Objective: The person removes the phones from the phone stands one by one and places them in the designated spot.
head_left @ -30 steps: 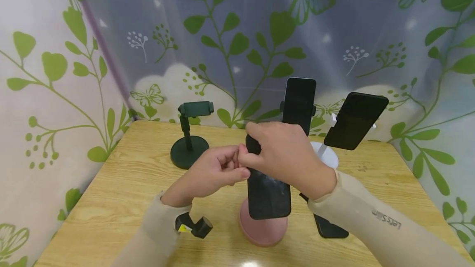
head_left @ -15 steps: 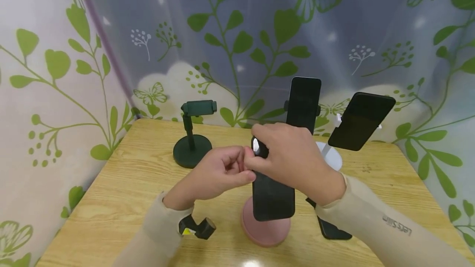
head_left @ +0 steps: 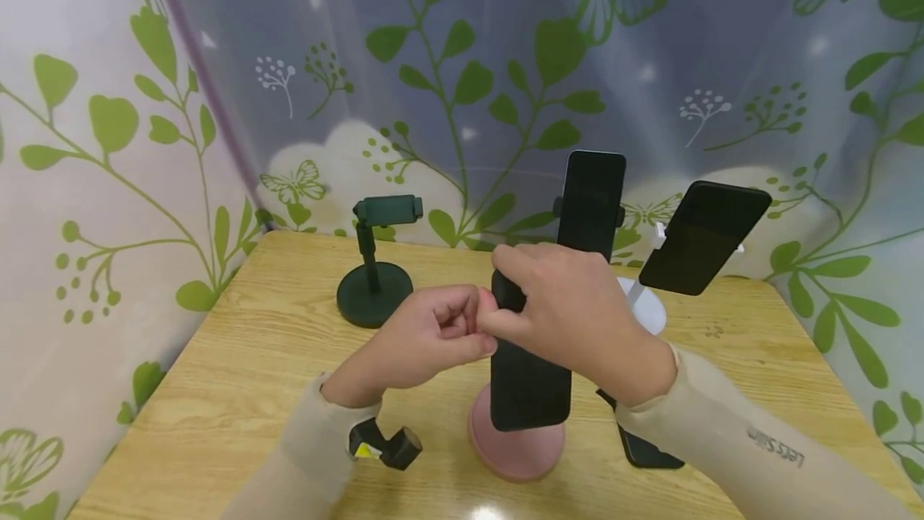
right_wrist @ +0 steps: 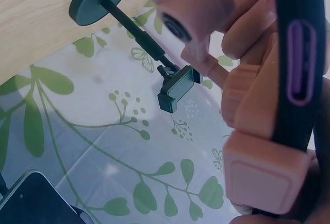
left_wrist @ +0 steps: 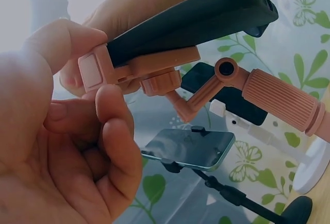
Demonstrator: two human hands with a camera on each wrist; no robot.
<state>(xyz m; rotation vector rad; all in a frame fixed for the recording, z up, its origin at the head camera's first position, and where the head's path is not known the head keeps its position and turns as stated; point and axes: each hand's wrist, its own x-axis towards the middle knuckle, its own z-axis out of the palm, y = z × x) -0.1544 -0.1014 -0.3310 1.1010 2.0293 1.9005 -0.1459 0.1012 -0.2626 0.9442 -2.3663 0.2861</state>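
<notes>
A black phone (head_left: 530, 387) sits tilted in the clamp (left_wrist: 162, 62) of a pink phone stand, whose round base (head_left: 516, 448) is on the table. My left hand (head_left: 433, 335) pinches one end of that clamp between thumb and curled fingers, seen close up in the left wrist view. Over the phone's upper part, my right hand (head_left: 577, 311) curls around it, its thumb meeting the left fingertips. The right wrist view has the clamp's pink end piece (right_wrist: 265, 175) against the phone's edge (right_wrist: 291, 23). Part of the right fingers is hidden behind the phone.
A dark green phone stand (head_left: 374, 295) with a bare holder stands at the back left. Behind my right hand are a phone (head_left: 592, 199) in a black holder and another phone (head_left: 703, 239) on a white stand. One more phone (head_left: 650, 452) lies under my right forearm.
The head view has shifted slightly, moving the scene right. Both hands keep their hold at the pink clamp and phone; a bright reflection on the phone came and went.
</notes>
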